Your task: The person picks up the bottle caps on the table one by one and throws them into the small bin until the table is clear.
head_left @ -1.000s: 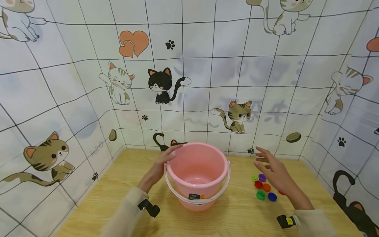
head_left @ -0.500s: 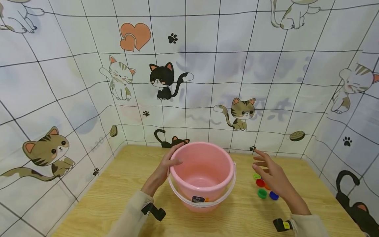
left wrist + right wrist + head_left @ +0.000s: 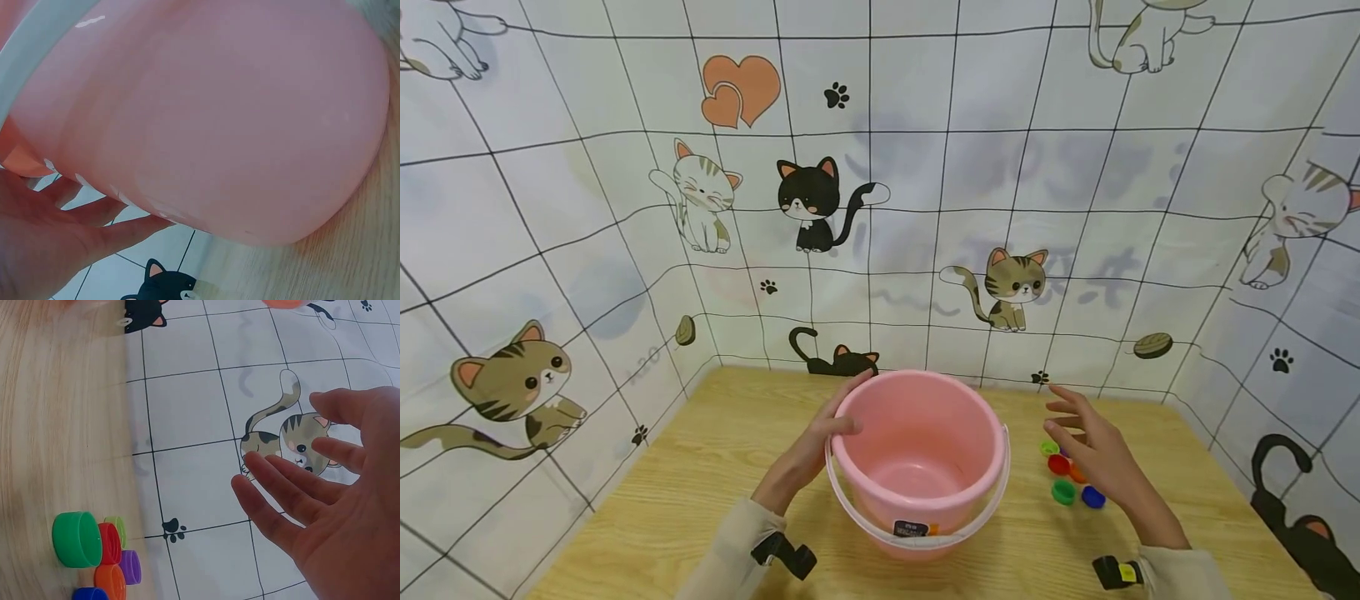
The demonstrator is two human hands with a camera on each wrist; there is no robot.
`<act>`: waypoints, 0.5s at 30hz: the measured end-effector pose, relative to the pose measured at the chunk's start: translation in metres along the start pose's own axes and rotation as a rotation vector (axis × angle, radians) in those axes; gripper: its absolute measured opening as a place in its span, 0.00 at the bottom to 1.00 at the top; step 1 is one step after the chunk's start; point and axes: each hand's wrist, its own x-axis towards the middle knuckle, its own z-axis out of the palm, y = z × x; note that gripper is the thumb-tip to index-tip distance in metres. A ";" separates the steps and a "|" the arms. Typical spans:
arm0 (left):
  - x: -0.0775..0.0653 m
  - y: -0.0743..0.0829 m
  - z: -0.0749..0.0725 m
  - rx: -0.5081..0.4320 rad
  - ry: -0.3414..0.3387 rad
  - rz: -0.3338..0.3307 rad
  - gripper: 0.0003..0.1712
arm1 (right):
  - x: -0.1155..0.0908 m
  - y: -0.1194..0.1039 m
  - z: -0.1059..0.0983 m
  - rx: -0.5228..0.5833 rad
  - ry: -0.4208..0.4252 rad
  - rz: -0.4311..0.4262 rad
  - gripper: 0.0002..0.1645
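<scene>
My left hand (image 3: 808, 446) grips the pink plastic bucket (image 3: 925, 417) by the left side of its rim, thumb over the inside and fingers along the outside. In the left wrist view those fingers (image 3: 106, 215) lie spread along the wall of the bucket (image 3: 250, 119). The white handle (image 3: 917, 542) hangs down in front, across a black label. No contents show inside. To the right, my right hand (image 3: 1097, 446) hovers with loosely bent, spread fingers and holds nothing. Close by lie several round plastic caps, among them a green cap (image 3: 78, 539) and a red cap (image 3: 110, 544).
The light wooden tabletop (image 3: 692, 483) is enclosed at the back and sides by a white cloth (image 3: 910, 175) with a grid and cartoon cats. A blue cap (image 3: 1093, 497) lies at the near right of the cap group. A small camera sits on each wrist.
The bucket has shifted right and toward me, its mouth more visible, with my left thumb now over the inside of the rim. My right hand stays near the caps.
</scene>
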 end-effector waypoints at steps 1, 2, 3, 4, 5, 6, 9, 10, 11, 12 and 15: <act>-0.001 0.000 0.001 0.003 -0.005 0.006 0.49 | -0.001 0.001 0.000 -0.003 0.002 0.003 0.36; -0.001 0.000 0.003 0.006 -0.013 0.010 0.49 | -0.002 0.002 0.000 -0.009 0.002 0.006 0.36; -0.002 0.001 0.004 0.006 -0.021 0.013 0.49 | -0.003 0.003 0.000 -0.015 0.004 0.007 0.36; -0.003 0.001 0.006 0.009 -0.029 0.018 0.49 | -0.004 0.004 0.000 -0.021 0.004 0.009 0.35; -0.004 0.001 0.008 0.013 -0.035 0.023 0.49 | -0.005 0.005 0.000 -0.025 0.006 0.012 0.35; -0.004 0.002 0.010 0.015 -0.041 0.024 0.48 | -0.006 0.007 0.000 -0.027 0.004 0.014 0.35; -0.007 0.003 0.015 0.021 -0.065 0.026 0.48 | -0.009 0.013 -0.003 -0.031 0.009 0.030 0.34; -0.008 0.003 0.017 0.025 -0.069 0.028 0.48 | -0.011 0.015 -0.005 -0.031 0.008 0.039 0.34; -0.010 0.004 0.019 0.027 -0.074 0.028 0.48 | -0.012 0.018 -0.006 -0.025 0.010 0.049 0.33; -0.011 0.004 0.021 0.028 -0.078 0.027 0.48 | -0.013 0.021 -0.008 -0.020 0.008 0.056 0.33; -0.014 0.006 0.025 0.036 -0.084 0.025 0.48 | -0.015 0.030 -0.014 -0.008 0.020 0.079 0.32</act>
